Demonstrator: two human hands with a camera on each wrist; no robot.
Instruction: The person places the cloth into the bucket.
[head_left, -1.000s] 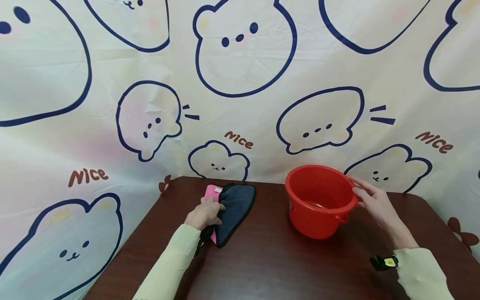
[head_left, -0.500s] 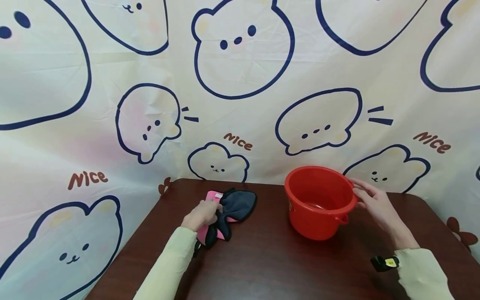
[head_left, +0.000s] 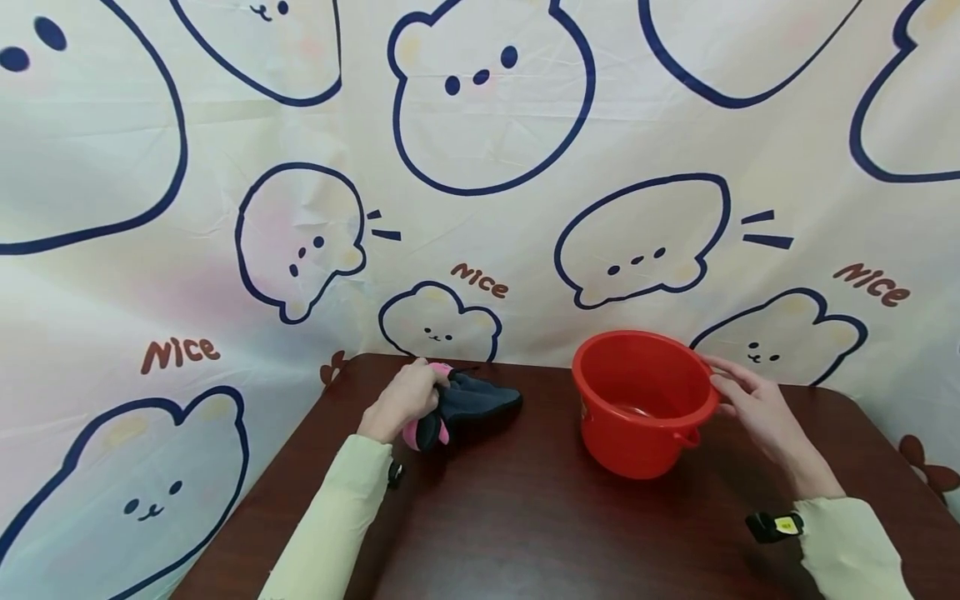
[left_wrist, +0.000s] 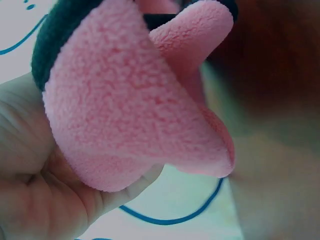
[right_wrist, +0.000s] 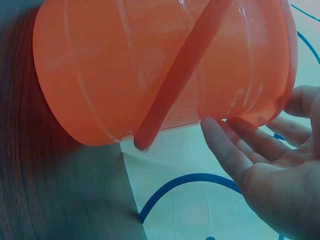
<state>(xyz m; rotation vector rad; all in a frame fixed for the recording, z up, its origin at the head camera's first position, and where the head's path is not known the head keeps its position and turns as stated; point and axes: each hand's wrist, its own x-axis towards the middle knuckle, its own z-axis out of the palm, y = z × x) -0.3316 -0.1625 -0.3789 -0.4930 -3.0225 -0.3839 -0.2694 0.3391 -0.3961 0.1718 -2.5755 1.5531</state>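
Note:
My left hand (head_left: 405, 400) grips a soft fleece cloth piece (head_left: 476, 396) at the back left of the table. It is dark grey outside, with black edging and a pink lining; its exact kind I cannot tell. In the left wrist view the pink fleece (left_wrist: 120, 95) bulges over the curled fingers, hiding some of them. On the right a red plastic bucket (head_left: 637, 446) stands upright. My right hand (head_left: 761, 417) touches its right side at the rim. The right wrist view has fairly straight fingers (right_wrist: 225, 145) against the bucket's outer wall, beside its lowered handle (right_wrist: 175, 80).
Both things are on a dark brown wooden table (head_left: 525, 517). Behind and beside it hangs a pale cloth backdrop (head_left: 525, 225) with blue cartoon outlines, close to the table's back edge.
My left hand has gathered the fleece piece, which lay flatter before, and moved it slightly toward the back; part of it now looks raised. The right hand and the bucket stay where they were.

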